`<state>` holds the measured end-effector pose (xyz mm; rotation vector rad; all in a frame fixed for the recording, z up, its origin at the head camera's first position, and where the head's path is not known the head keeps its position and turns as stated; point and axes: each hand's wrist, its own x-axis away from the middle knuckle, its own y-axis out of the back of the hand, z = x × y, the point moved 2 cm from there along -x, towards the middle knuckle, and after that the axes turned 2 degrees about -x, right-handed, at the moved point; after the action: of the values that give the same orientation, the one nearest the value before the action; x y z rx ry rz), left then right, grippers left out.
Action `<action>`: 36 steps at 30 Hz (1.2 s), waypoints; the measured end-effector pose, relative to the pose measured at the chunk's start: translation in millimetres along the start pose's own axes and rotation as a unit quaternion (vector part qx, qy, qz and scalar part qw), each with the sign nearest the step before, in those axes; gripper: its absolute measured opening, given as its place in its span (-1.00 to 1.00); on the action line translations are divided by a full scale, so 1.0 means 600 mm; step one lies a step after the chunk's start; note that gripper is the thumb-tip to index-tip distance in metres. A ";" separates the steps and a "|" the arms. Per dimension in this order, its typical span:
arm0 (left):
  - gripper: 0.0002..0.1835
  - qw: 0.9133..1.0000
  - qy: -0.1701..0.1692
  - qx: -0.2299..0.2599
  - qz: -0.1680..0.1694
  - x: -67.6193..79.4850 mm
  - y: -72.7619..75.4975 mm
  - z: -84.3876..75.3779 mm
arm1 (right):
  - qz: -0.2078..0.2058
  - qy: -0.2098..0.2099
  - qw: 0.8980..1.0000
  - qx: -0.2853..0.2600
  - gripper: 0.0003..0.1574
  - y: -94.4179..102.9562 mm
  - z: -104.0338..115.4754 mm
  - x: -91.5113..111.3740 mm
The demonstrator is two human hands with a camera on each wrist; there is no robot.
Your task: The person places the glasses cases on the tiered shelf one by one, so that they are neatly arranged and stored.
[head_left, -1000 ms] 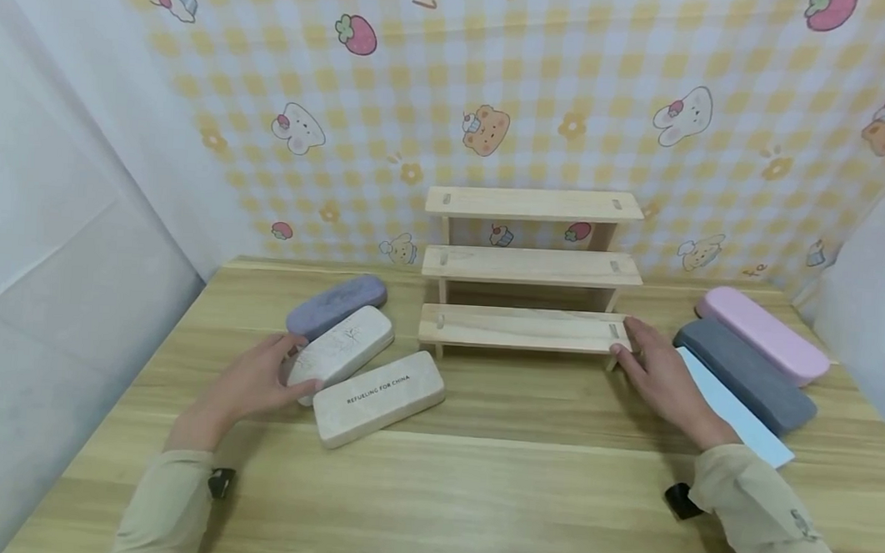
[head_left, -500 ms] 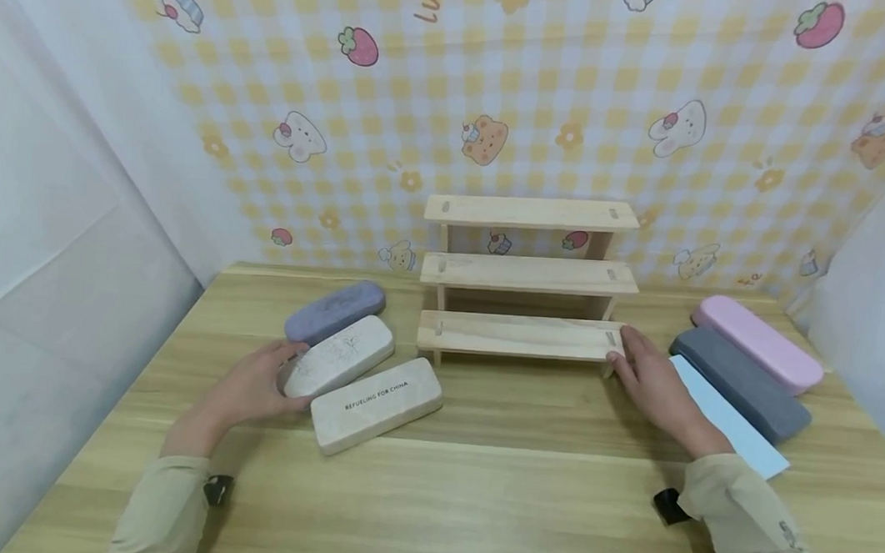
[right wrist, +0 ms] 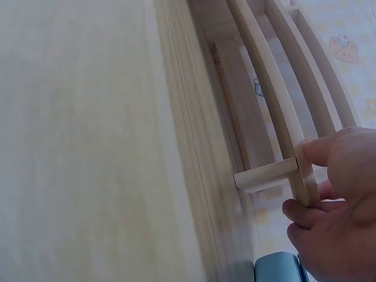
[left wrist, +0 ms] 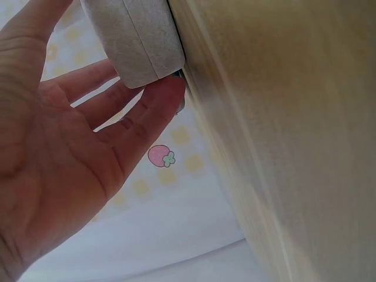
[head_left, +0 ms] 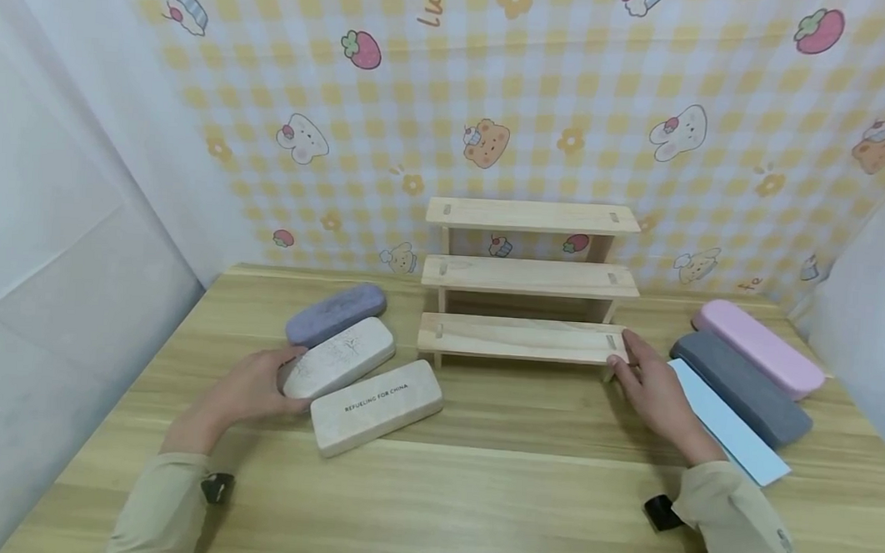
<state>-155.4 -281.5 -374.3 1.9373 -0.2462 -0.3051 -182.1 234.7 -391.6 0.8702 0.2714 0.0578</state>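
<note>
At the left of the table, my left hand (head_left: 252, 390) grips the near left end of a white glasses case (head_left: 348, 357) with a fine dark drawing on its lid. In the left wrist view, the end of that case (left wrist: 138, 41) shows close to the fingers, with one fingertip low against its end. My right hand (head_left: 657, 392) pinches the right end of the lowest board of a three-step wooden display rack (head_left: 522, 339). Seen from the right wrist, the thumb lies on the board's front edge (right wrist: 276, 97) and the fingers are bent at its end.
Beside the white case lie a purple-grey glasses case (head_left: 339, 311) and a cream one with printed lettering (head_left: 375, 423). Right of the rack are pink (head_left: 758, 343), dark grey (head_left: 740, 388) and light blue (head_left: 735, 430) cases, close to my right forearm. A checked cloth (head_left: 389, 140) hangs behind.
My left thumb has slid back off the lid to the white case's near side, and the index finger has drawn back too. My right hand stays on the rack. The head view tilts slightly upward.
</note>
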 end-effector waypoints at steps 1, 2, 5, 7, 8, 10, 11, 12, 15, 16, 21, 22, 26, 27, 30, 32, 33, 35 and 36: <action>-0.19 1.000 -0.001 0.000 -0.001 0.000 0.001 0.000 | -0.001 0.002 1.000 -0.001 -0.25 0.000 0.000 0.000; -0.19 1.000 -0.002 0.000 -0.001 0.000 0.001 -0.001 | 0.000 0.002 1.000 -0.001 -0.25 0.000 0.000 0.000; -0.20 1.000 -0.001 0.001 0.000 0.000 0.003 -0.002 | 0.002 0.005 1.000 -0.003 -0.25 0.000 0.000 -0.001; -0.21 1.000 -0.002 0.001 0.000 -0.001 0.004 -0.002 | 0.002 0.008 1.000 -0.003 -0.25 0.000 0.000 -0.002; -0.22 1.000 -0.004 0.000 -0.001 -0.002 0.004 -0.003 | 0.002 0.010 1.000 -0.003 -0.25 0.000 0.000 -0.002; -0.22 1.000 -0.008 0.001 -0.002 -0.005 0.005 -0.003 | -0.001 0.012 1.000 -0.001 -0.25 0.001 0.000 -0.003; -0.22 1.000 -0.010 -0.002 -0.002 -0.006 0.006 -0.004 | -0.002 0.011 1.000 -0.001 -0.25 0.002 0.000 -0.004; -0.22 1.000 -0.012 -0.005 -0.002 -0.008 0.007 -0.004 | -0.002 0.011 1.000 -0.001 -0.25 0.002 -0.001 -0.004; -0.22 1.000 -0.019 -0.008 -0.001 -0.010 0.008 -0.006 | -0.001 0.006 1.000 -0.003 -0.25 0.002 -0.001 -0.005; -0.23 1.000 -0.021 -0.010 -0.003 -0.010 0.008 -0.006 | 0.000 0.004 1.000 -0.005 -0.25 0.002 -0.002 -0.005; -0.27 0.999 -0.026 -0.014 -0.013 -0.001 0.009 -0.008 | 0.010 -0.003 1.000 -0.012 -0.24 -0.004 -0.002 -0.007; -0.27 1.000 -0.025 -0.011 -0.013 0.001 0.010 -0.010 | 0.011 -0.004 1.000 -0.013 -0.25 -0.004 -0.002 -0.007; -0.24 1.000 -0.018 0.009 -0.021 0.011 0.027 -0.020 | 0.010 -0.006 1.000 -0.011 -0.26 -0.006 0.000 -0.008; -0.22 1.000 -0.013 0.008 -0.024 0.013 0.035 -0.024 | 0.010 -0.006 1.000 -0.011 -0.26 -0.007 0.001 -0.008; -0.19 0.999 0.002 0.007 -0.039 0.020 0.062 -0.036 | 0.009 -0.011 1.000 -0.006 -0.27 -0.007 0.001 -0.008; -0.19 0.999 0.006 0.007 -0.046 0.028 0.084 -0.040 | 0.011 -0.012 1.000 -0.005 -0.27 -0.010 0.004 -0.010; -0.22 0.998 -0.003 0.007 -0.055 0.030 0.093 -0.043 | 0.012 -0.014 1.000 -0.006 -0.27 -0.010 0.005 -0.009; -0.27 0.997 -0.031 0.010 -0.070 0.029 0.106 -0.050 | 0.015 -0.017 1.000 -0.002 -0.26 -0.008 0.005 -0.007; -0.31 0.996 -0.049 0.015 -0.074 0.026 0.112 -0.054 | 0.017 -0.019 1.000 0.000 -0.26 -0.006 0.005 -0.005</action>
<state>-131.8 -282.9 -302.0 1.9767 -0.1715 -0.4982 -184.5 229.6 -391.9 0.8744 0.2217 0.0722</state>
